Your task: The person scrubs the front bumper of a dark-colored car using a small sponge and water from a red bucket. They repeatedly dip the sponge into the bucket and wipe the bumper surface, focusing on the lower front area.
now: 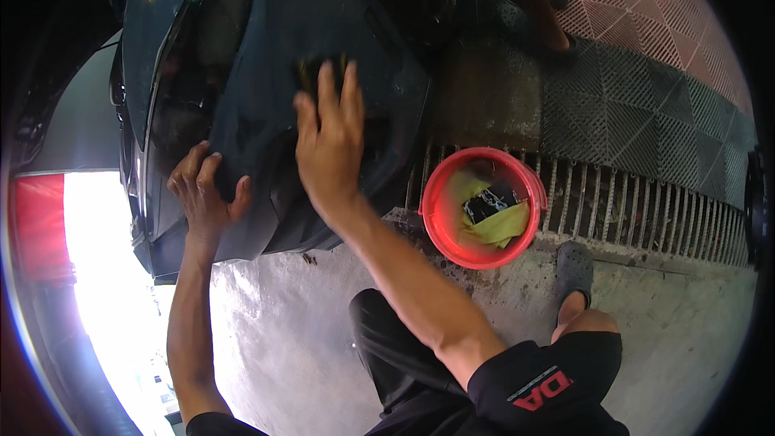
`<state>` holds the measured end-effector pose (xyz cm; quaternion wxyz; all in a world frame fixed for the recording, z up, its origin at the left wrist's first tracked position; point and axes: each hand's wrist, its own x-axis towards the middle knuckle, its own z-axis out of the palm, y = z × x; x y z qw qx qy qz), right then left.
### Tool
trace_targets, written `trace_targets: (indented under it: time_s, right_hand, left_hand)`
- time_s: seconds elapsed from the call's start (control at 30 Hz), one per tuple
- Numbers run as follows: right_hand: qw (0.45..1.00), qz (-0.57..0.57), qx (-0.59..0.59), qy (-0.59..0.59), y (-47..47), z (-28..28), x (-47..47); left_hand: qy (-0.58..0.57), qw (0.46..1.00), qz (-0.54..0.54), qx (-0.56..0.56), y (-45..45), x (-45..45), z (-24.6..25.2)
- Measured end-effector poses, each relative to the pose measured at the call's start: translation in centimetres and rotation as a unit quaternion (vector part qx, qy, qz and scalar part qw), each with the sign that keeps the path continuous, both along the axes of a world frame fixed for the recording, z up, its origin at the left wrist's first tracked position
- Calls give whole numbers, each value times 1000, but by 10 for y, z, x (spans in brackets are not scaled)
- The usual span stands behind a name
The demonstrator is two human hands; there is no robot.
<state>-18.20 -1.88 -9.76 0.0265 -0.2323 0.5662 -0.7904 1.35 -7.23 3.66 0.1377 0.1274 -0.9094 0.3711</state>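
Before me is the front corner of a dark car, with its bumper [284,30] and a long dark headlight [194,66]. My right hand [332,145] lies with fingers stretched out over the bumper panel. A dark patch with yellowish edges [312,72] shows at its fingertips; whether this is a pad or a reflection is unclear, and the palm side is hidden. My left hand [206,188] rests, fingers spread and bent, against the bumper by the headlight's lower end. Nothing shows in it.
A red bucket [433,227] holding a yellow-green cloth [499,227] and a black object [483,206] stands partly over a metal drain grate [605,200], right of the car. Another person's leg [539,12] is beyond it. Plastic floor tiles [605,100] cover the far right.
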Motion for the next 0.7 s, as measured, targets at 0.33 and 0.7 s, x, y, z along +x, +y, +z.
trace_targets:
  time_s: [0.33,0.7]
  right_hand:
    - [1000,3,19,13,3,5,7]
    - [999,9,-1,33,-9,6,-21]
  left_hand:
    - [2,1000,-1,-6,0,-2,0]
    - [1,1000,-5,-2,4,-2,0]
